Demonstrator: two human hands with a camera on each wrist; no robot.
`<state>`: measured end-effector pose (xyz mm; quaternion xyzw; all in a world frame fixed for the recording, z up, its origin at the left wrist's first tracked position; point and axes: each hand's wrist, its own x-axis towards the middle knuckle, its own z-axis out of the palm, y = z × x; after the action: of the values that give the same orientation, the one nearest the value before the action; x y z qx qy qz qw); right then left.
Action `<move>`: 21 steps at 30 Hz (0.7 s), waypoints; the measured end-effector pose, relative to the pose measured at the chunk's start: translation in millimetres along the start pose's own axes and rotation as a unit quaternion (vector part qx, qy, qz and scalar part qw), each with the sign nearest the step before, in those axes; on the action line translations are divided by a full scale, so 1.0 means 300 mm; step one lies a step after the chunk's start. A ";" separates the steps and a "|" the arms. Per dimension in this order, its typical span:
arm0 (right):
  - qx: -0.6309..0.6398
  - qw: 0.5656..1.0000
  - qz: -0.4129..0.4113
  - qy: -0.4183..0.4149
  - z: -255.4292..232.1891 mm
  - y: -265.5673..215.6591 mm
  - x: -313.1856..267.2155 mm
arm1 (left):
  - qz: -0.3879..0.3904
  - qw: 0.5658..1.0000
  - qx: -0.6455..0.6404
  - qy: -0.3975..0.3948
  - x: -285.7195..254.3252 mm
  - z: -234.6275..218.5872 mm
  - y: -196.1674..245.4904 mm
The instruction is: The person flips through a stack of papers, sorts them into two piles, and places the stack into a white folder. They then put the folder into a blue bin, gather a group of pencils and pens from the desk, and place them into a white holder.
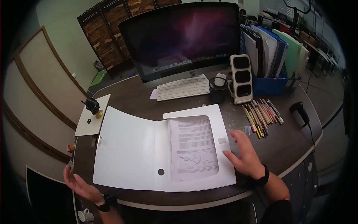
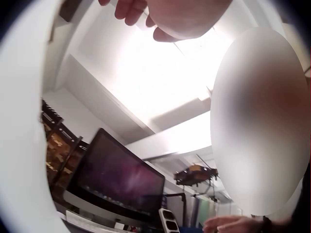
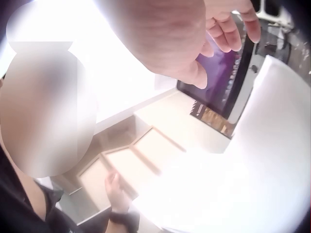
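Observation:
A white folder (image 1: 130,149) lies opened out on the desk, its cover spread to the left. In its right part, printed sheets (image 1: 194,149) with text and graphs show inside a cut-out frame. The right hand (image 1: 244,155) hovers at the folder's right edge, fingers relaxed and apart, holding nothing; in the right wrist view the same hand (image 3: 214,34) has loose fingers. Off the folder's lower left corner, the left hand (image 1: 84,188) is raised with fingers spread and nothing in it. Part of the left hand (image 2: 180,17) crosses the top of the left wrist view.
Behind the folder stand a keyboard (image 1: 182,89), a monitor (image 1: 182,41), a black mesh cup (image 1: 218,90) and a blue file holder (image 1: 270,85). Pencils and pens (image 1: 263,115) lie to the right, near a black scanner (image 1: 300,112). A mug (image 1: 85,215) is at lower left.

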<state>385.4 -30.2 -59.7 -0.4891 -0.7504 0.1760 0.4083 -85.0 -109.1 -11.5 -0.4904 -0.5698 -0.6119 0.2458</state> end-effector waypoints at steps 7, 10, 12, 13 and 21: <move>0.188 0.962 0.154 -0.124 0.071 0.099 -0.006 | -0.414 0.632 -0.545 -0.363 -0.266 0.017 -0.357; 0.293 0.918 0.225 -0.143 0.067 0.084 -0.008 | -0.368 0.635 -0.527 -0.429 -0.273 0.184 -0.216; 0.304 0.922 0.198 -0.133 0.083 0.102 -0.018 | -0.334 0.638 -0.514 -0.466 -0.277 0.216 -0.157; 0.300 0.924 0.197 -0.132 0.080 0.097 -0.018 | -0.317 0.641 -0.506 -0.484 -0.274 0.247 -0.120; 0.323 0.913 0.208 -0.138 0.093 0.074 -0.022 | -0.036 0.701 -0.353 -0.619 -0.265 0.370 0.100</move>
<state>377.9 -21.8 -94.3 -0.4466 -0.5830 0.5549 0.3909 8.1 -32.3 -82.2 -0.7888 -0.3530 -0.3351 -0.3754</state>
